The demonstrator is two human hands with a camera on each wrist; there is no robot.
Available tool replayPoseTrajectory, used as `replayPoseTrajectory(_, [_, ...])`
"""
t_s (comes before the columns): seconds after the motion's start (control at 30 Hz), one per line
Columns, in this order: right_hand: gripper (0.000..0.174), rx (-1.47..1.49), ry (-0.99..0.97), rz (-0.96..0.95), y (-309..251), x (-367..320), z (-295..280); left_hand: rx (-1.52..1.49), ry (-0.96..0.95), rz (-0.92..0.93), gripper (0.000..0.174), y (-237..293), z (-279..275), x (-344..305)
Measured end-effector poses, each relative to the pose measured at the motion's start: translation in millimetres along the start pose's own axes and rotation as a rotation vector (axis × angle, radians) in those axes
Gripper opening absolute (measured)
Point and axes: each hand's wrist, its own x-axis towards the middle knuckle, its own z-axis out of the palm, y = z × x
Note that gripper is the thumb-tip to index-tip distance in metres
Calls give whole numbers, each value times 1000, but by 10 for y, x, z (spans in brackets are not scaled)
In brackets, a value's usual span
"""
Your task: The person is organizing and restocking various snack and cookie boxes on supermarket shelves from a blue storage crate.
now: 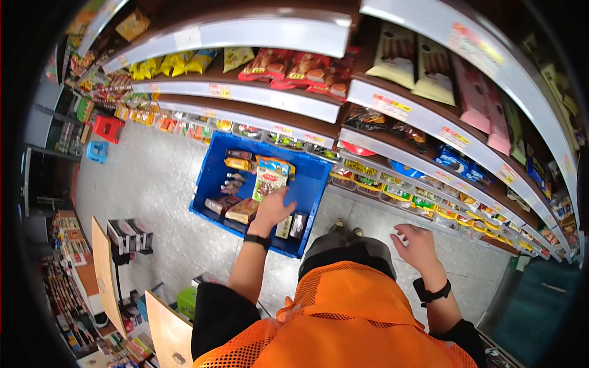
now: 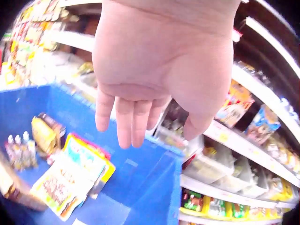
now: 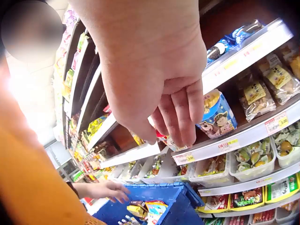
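My left hand (image 1: 273,211) is stretched out over a blue plastic crate (image 2: 140,173), its fingers loosely extended with nothing in them. Below it in the crate lie snack bags; a white and green packet (image 1: 269,182) rests on a yellow and blue bag (image 1: 279,164). Small capped pouches (image 2: 21,152) and a yellow packet (image 2: 45,137) sit along the crate's far side in the left wrist view. My right hand (image 1: 418,248) hangs in the air beside the shelves, fingers relaxed, holding nothing. In the right wrist view it overlaps a shelf near a blue tub (image 3: 218,115).
Curved store shelves (image 1: 245,92) stocked with bagged snacks rise in front of me. Clear bins (image 3: 253,161) of small wrapped goods line the lower shelves. A red stool (image 1: 108,129) and a blue stool (image 1: 97,151) stand far left on the tiled floor (image 1: 159,165).
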Motion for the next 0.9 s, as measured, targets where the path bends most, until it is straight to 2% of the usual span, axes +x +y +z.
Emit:
replayPoseTrajectory(0.1, [22,16,-17,-89,-27,121,68,35,61,173,50,778,-412,-103])
replayPoseTrajectory(0.13, [23,9,17,-114,-26,141,84,78,96,293,49,934,-433,-89])
replayPoseTrajectory(0.17, [24,-3,38,-146,0,157,96,106,37,289,48,1209,-517,-109])
replayPoseTrajectory(0.2, [25,29,26,-125,27,166,62,57,77,419,46,1363,-487,-90])
replayPoseTrajectory(0.33, [23,-115,154,-87,217,47,-271,-24,-44,641,39,2000,-304,-37])
replayPoseTrajectory(0.37, [22,-115,280,-156,310,-9,-394,-17,-76,689,39,2113,-216,-3])
replayPoseTrajectory(0.4, [22,-137,314,-137,402,-89,-517,-7,-106,732,38,2223,-135,46])
replayPoseTrajectory(0.47, [22,-143,292,26,619,-333,-762,1,-153,781,36,2610,-89,76])
replayPoseTrajectory(0.6, [24,-253,380,152,1304,-946,-1239,54,-119,1057,31,3671,-130,134])
replayPoseTrajectory(0.67, [24,-272,555,197,1472,-1259,-1706,34,-90,1184,30,4363,-235,98])
replayPoseTrajectory(0.73, [24,-281,762,215,1640,-1528,-2232,-77,100,1414,29,5053,-369,3])
replayPoseTrajectory(0.8, [28,-256,958,231,1736,-1715,-2842,-193,206,1498,28,5664,-448,-69])
replayPoseTrajectory(0.83, [31,-243,1025,267,1742,-1789,-3165,-238,205,1506,29,5933,-492,-86])
replayPoseTrajectory(0.9, [42,-197,1165,206,1822,-1898,-3736,-323,249,1478,31,6453,-569,-134])
